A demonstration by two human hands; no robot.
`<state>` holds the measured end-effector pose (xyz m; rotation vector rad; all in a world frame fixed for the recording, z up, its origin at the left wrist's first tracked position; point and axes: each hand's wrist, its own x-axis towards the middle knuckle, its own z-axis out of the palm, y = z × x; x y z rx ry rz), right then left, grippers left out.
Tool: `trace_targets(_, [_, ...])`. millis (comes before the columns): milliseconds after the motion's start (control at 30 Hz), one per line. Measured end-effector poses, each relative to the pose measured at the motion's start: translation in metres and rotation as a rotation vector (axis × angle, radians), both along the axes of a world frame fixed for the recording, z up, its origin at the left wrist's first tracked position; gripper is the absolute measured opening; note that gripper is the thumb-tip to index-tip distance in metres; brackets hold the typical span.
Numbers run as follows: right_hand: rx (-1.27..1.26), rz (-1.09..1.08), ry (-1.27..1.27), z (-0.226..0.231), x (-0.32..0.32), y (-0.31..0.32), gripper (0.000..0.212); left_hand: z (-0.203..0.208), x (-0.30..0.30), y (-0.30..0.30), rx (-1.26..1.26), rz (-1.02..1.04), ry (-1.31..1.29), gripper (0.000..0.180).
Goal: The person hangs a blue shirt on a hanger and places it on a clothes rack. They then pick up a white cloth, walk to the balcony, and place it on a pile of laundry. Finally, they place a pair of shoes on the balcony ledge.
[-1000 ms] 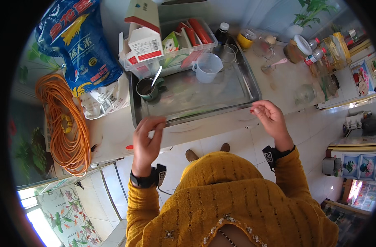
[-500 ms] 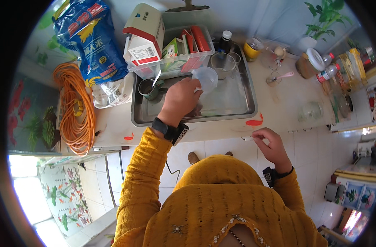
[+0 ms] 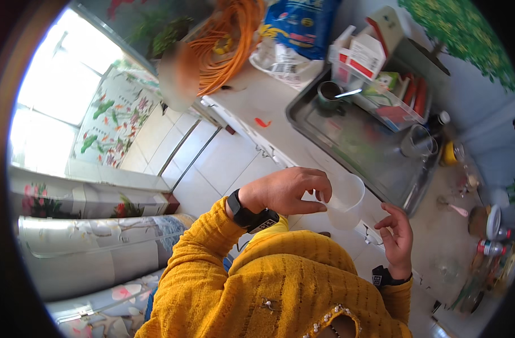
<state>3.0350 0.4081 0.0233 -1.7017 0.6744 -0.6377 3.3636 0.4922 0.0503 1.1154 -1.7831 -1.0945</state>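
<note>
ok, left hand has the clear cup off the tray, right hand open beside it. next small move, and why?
Probably close the right hand onto the clear plastic cup to steady it. The left hand pinches only its rim and handle side, holding it in mid-air above the floor tiles, away from the metal tray. The right hand's fingers are spread just beside it, not touching.

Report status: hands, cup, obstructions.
Left hand grips clear plastic cup by its rim. Right hand open beside it, not touching. Nothing between them.

Cup (image 3: pixel 343 198) between both hands, tray (image 3: pixel 356 147) on counter (image 3: pixel 269 107) beyond, mug (image 3: pixel 328 94) in tray
</note>
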Motion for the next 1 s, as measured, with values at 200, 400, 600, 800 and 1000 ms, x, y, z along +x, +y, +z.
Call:
trace_targets(200, [0.113,0.241,0.059,0.005,0.118,0.02,0.049,-0.015,0.059,0.046,-0.069,-0.02,-0.013,0.035])
trace_targets(400, [0.083,0.368,0.287,-0.026,0.244,0.046,0.029,-0.074,0.155,0.071,0.014,-0.132,0.151,0.037])
trace_targets(600, [0.557,0.225,0.437,-0.098,0.301,0.067,0.005,-0.188,0.222,0.093,0.215,-0.192,0.431,0.05])
trace_targets(800, [0.68,0.012,0.472,-0.169,0.282,0.1,0.009,-0.4,0.272,0.09,0.923,0.448,0.404,0.05])
trace_targets(1000, [0.754,-0.107,0.486,-0.247,0.268,0.139,0.01,-0.559,0.286,0.041,0.896,0.847,-0.061,0.05])
